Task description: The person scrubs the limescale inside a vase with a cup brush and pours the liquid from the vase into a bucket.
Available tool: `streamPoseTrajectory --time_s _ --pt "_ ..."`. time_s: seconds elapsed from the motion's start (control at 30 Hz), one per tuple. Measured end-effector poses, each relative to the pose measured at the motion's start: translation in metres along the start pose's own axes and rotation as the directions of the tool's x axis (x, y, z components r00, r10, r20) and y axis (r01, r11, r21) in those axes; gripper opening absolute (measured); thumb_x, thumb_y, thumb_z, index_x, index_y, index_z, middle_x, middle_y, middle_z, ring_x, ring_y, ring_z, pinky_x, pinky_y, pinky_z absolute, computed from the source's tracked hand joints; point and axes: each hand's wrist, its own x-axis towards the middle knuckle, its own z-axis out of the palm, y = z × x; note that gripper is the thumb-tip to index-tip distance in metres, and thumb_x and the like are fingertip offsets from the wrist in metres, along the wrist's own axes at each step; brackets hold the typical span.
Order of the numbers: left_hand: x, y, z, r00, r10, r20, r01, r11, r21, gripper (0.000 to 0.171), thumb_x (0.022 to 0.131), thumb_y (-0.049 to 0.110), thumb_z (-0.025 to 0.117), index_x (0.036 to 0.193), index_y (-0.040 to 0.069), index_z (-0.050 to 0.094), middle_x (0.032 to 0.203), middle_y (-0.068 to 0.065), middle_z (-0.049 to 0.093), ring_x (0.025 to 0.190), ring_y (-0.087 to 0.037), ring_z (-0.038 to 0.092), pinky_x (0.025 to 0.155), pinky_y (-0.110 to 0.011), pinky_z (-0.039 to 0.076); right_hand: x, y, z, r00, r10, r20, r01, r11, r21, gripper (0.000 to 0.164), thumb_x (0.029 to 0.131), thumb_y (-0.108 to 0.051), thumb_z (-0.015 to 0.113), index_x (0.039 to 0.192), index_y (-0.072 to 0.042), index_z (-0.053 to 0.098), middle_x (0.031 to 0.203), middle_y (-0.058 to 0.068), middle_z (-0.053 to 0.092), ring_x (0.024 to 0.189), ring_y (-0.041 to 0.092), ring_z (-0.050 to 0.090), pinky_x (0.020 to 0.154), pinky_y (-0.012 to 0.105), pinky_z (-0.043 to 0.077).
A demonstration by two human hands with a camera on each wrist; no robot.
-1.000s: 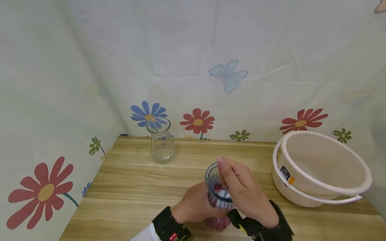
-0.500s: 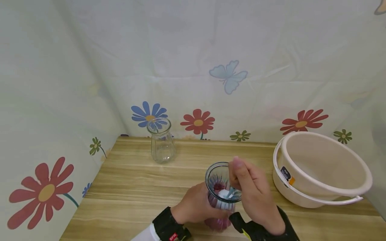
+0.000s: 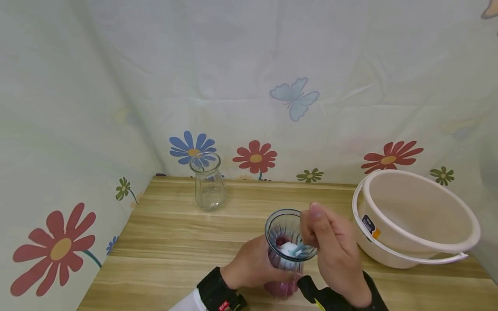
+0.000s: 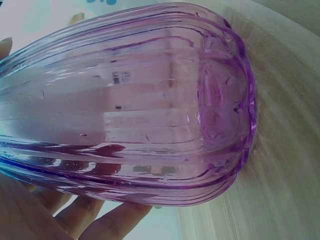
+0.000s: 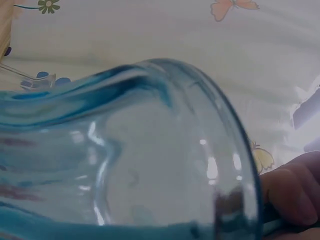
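Observation:
A ribbed glass vase [image 3: 281, 288], blue at the rim and pink-purple at the base, tilts slightly on the wooden table. My left hand [image 3: 253, 263] grips it around the middle, fingers wrapped along the far side. In the left wrist view the purple base of the vase [image 4: 220, 105] is close by the table surface. At the vase mouth, my right hand [image 3: 335, 252] holds a bottle brush with a teal handle [image 5: 272, 226]. Its white head [image 3: 288, 249] is down inside the vase, seen through the opening. The fist hides most of the handle.
A clear glass vase [image 3: 210, 192] stands upright at the back left of the table. On the right sits a cream plastic bucket [image 3: 393, 244] with its handle lowered. A flower-printed cloth [image 3: 241, 86] hangs behind the table.
My right hand has shifted to the right across the vase's rim, uncovering more of the opening and the brush's white head. The left hand and vase stay in place.

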Motion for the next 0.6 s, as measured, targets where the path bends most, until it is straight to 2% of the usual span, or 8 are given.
streamPoseTrajectory --time_s 0.2,0.33,0.6 --pt "-0.0010 -0.0006 0.0000 1.000 0.012 0.005 -0.011 1.000 -0.009 0.075 0.079 0.053 0.085 0.140 0.041 0.043 0.121 0.018 0.065 0.106 -0.002 0.061 0.096 -0.025 0.052 -0.0003 0.0068 0.0024 0.988 0.150 0.026 -0.145 0.978 -0.149 0.038 0.108 0.008 0.031 0.075 -0.005 0.044 0.063 0.004 0.034 0.052 0.014 0.035 0.046 0.029 0.029" --pt "-0.0003 -0.0013 -0.0002 0.999 0.038 0.009 -0.038 0.999 0.017 0.073 0.080 0.053 0.083 0.139 0.040 0.043 0.120 0.018 0.065 0.105 -0.001 0.061 0.096 -0.024 0.052 0.0007 0.0101 0.0036 0.975 0.212 0.062 -0.197 0.962 -0.186 0.036 0.109 0.004 0.035 0.076 -0.005 0.045 0.064 0.005 0.036 0.054 0.017 0.037 0.049 0.033 0.032" --pt "0.0014 -0.0037 -0.0002 0.997 0.074 0.007 -0.074 0.995 0.065 0.069 0.080 0.060 0.079 0.136 0.037 0.047 0.117 0.017 0.067 0.100 0.001 0.063 0.092 -0.021 0.053 0.0043 0.0087 0.0047 0.927 0.348 0.139 -0.308 0.918 -0.249 0.037 0.112 -0.008 0.038 0.076 -0.007 0.045 0.063 0.003 0.038 0.054 0.014 0.038 0.049 0.033 0.034"
